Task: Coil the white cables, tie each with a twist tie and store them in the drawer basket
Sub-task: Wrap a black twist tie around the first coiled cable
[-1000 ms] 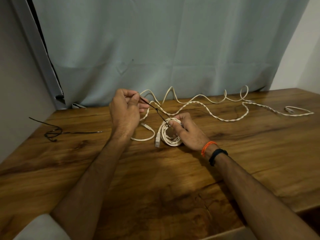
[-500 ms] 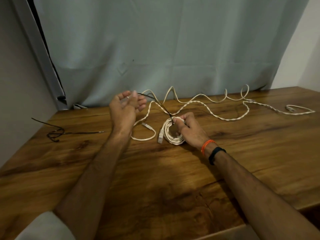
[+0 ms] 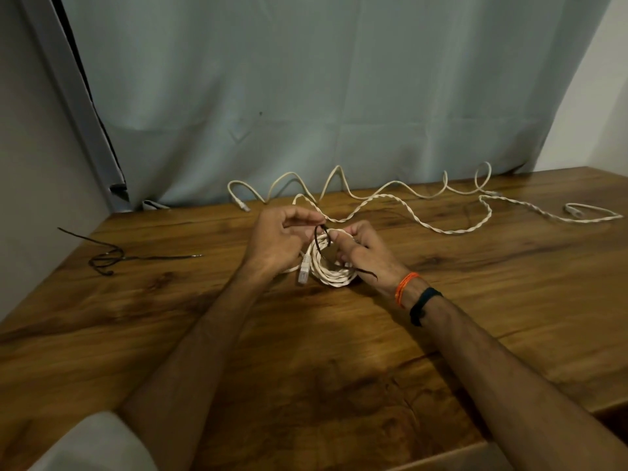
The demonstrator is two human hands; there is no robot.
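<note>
Coil: white cable coil (image 3: 331, 270) lies flat on the tabletop (image 3: 306, 351) at the centre of the frame, one plug end (image 3: 303, 272) sticking out at its left edge.
Twist tie: dark twist tie (image 3: 319, 240) loops over the top of the coil; its other end trails out at the coil's lower right, by the right wrist.
Left hand: left hand (image 3: 277, 240) sits just left of the coil, fingers curled, thumb and forefinger pinching the tie's upper end.
Right hand: right hand (image 3: 365, 254) rests on the coil's right side, fingers (image 3: 339, 236) bent and gripping the coil near the tie.
Wrist: orange thread band (image 3: 404, 287) and black band (image 3: 423, 304) on the right wrist.
Loose cables: two more white cables (image 3: 401, 212) snake across the tabletop in the upper right of the frame.
Spare ties: dark tangle of ties (image 3: 108, 258) lies at the left of the frame, well apart from the hands.
Backdrop: pale curtain (image 3: 323, 96) hangs behind the tabletop.
</note>
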